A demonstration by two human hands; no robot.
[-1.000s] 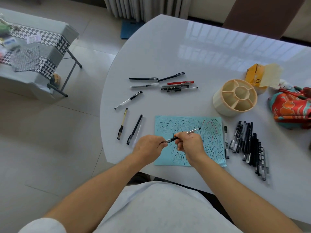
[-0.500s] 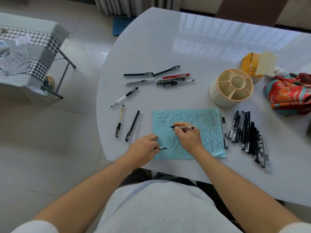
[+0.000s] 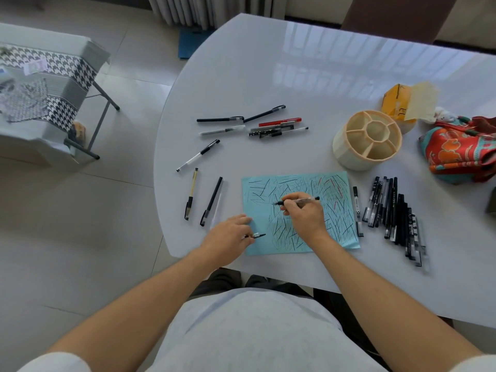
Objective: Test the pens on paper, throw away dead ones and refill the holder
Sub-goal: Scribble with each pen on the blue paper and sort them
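Big glossy white table (image 3: 295, 76) filling the upper right of the frame, curved edge sweeping down the left, plenty of bare top toward the far side. Pale blue paper (image 3: 257, 191) at centre, near the front edge, covered in short black strokes plus a few red ones. Cream round holder (image 3: 349, 154) upper right of it, all compartments showing bare. Row of dark pens (image 3: 394, 210) packed side by side just right of the sheet; looser scatter of pens (image 3: 252, 124) above and left. Right hand (image 3: 304, 218) pinching a clear pen (image 3: 298, 201), tip on the sheet. Left hand (image 3: 228, 240), fingers curled, gripping a small black cap (image 3: 256, 235) at the paper's left edge.
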